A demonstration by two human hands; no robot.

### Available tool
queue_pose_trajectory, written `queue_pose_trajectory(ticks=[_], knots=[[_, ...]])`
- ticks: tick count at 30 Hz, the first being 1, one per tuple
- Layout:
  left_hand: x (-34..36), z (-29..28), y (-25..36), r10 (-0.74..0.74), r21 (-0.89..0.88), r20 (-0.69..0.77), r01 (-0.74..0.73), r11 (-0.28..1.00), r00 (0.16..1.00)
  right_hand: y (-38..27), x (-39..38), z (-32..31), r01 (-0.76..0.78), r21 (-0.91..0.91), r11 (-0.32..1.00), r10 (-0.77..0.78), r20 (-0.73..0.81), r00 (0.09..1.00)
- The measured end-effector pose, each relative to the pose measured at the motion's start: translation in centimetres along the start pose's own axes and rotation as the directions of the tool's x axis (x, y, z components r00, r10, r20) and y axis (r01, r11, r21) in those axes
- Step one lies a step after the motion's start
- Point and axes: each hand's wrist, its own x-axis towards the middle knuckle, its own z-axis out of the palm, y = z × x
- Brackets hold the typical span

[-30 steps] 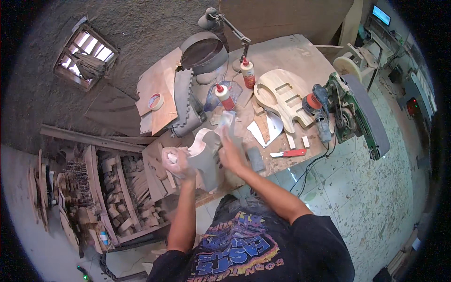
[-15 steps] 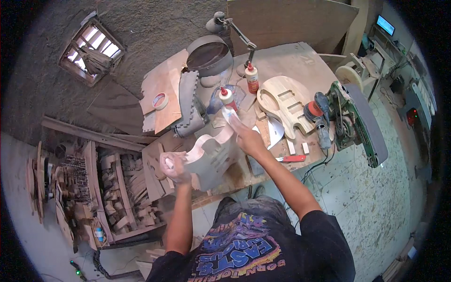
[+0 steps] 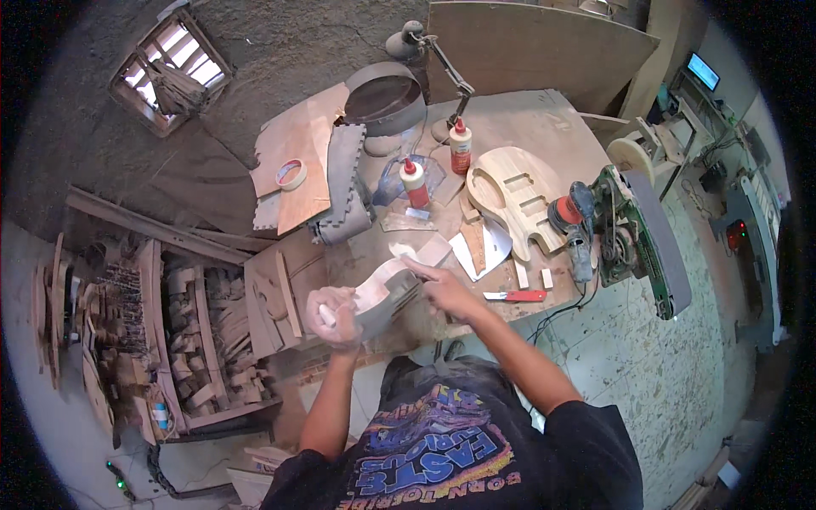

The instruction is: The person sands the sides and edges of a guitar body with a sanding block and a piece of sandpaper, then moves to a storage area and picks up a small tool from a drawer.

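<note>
A pale wooden guitar body (image 3: 374, 293) is tilted up on its side over the near edge of the workbench, its curved edge facing up. My left hand (image 3: 334, 316) is closed around its left end, dust whitening the fingers. Against the right part of the same body, my right hand (image 3: 444, 291) grips near the curved edge, fingers pointing up and left. Whether anything thin lies under those fingers I cannot make out. Just beyond stands a white glue bottle (image 3: 414, 183) with a red cap, next to a small pale block (image 3: 416, 213).
Another guitar body (image 3: 501, 195) with cut cavities lies to the right, beside an orbital sander (image 3: 571, 212) and a belt sander (image 3: 642, 238). A red-handled knife (image 3: 520, 296) lies near the front edge. Tape (image 3: 291, 175), a second glue bottle (image 3: 460, 149) and a desk lamp (image 3: 446, 64) stand farther back.
My right hand has come nearer and lower along the guitar body. The body has tipped and shifted toward me; my left hand keeps its hold and has moved slightly right. The view has shifted a little.
</note>
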Motion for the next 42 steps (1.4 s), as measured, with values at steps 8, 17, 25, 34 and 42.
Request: queue_pose_trajectory(ticks=[8,17,25,34,42], knots=[[-4.5,-3.4,1.5,0.092,-0.012,0.172,-0.091,0.996,0.981,-2.1,-3.9,1.3,-0.182,0.221,0.958,0.166,0.089,0.982],[-7.9,-4.6,3.9,0.157,-0.086,0.272,-0.138,0.987,0.949,-4.1,-6.7,-1.2,-0.519,0.136,0.844,0.428,0.411,0.805],[-10.3,-4.7,4.7,0.173,-0.076,0.324,-0.156,0.985,0.93,-4.1,-8.8,-1.0,-0.483,-0.032,0.875,0.453,0.405,0.794],[-10.3,-4.2,4.9,0.166,-0.049,0.265,-0.159,0.986,0.95,-4.5,-10.5,0.2,0.039,-0.256,0.966,0.035,0.278,0.96],[-9.5,-3.9,4.9,0.152,-0.065,0.251,-0.14,0.988,0.956,-5.3,-10.6,0.8,0.068,-0.165,0.984,-0.02,0.273,0.962]])
